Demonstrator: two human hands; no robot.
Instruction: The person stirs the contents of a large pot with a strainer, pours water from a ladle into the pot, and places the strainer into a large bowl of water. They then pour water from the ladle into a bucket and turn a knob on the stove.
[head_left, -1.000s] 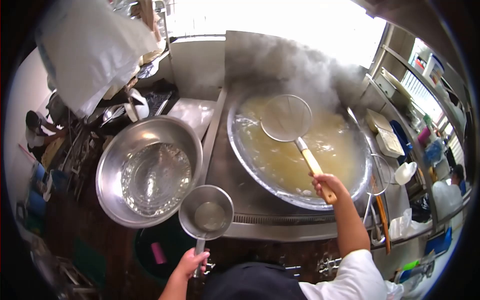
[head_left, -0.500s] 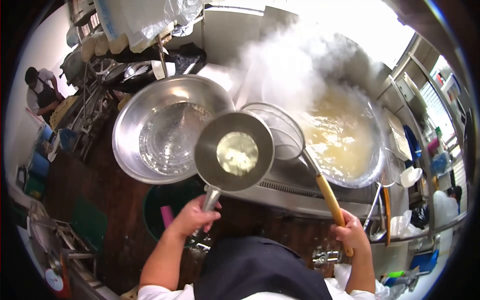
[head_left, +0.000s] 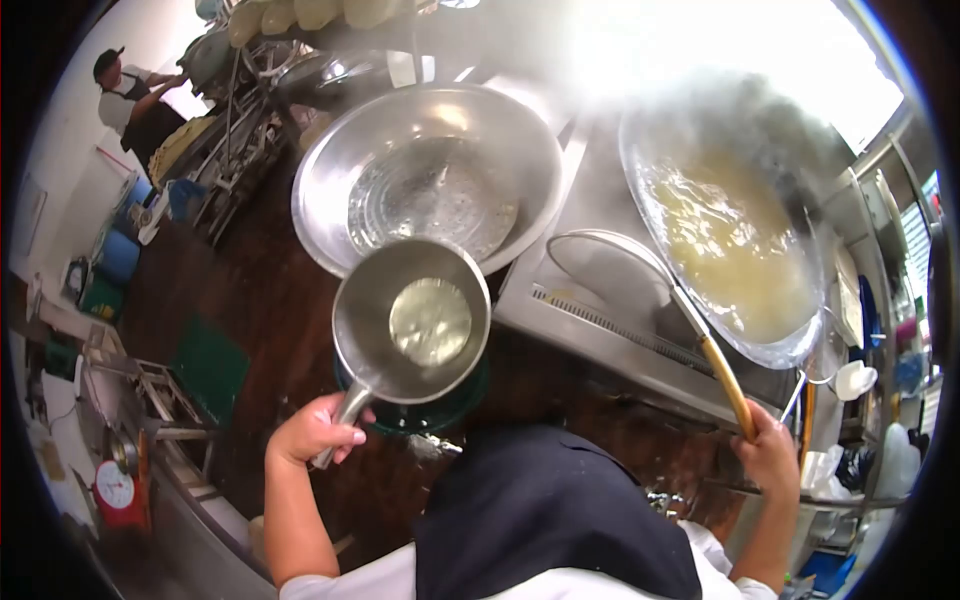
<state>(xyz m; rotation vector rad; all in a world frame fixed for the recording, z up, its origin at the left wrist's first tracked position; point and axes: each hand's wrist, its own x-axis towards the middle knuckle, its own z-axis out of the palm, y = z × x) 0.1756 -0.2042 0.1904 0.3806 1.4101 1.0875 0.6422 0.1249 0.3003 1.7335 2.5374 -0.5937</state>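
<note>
My left hand (head_left: 322, 432) is wrapped round the handle of a metal saucepan (head_left: 362, 345) with pale, clear liquid in its bottom. The pan is level and overlaps the near rim of a big steel bowl (head_left: 325, 165) holding water. In my right hand (head_left: 768, 450) is the wooden handle of a round wire strainer (head_left: 722, 370). Its hoop reaches over the metal stove top, left of a wide pot (head_left: 640, 180) of bubbling, cloudy yellowish liquid.
Thick steam (head_left: 640, 50) hides the back of the stove. Beneath the saucepan stands a dark green tub (head_left: 440, 405) on the wet brown floor. A red dial scale (head_left: 118, 490) sits at the lower left. Another person (head_left: 135, 95) stands at a far-left counter; shelves line the right.
The saucepan has moved left and back towards me, now in front of the bowl's near rim. My view has swung, so the bowl, pot and strainer appear farther right.
</note>
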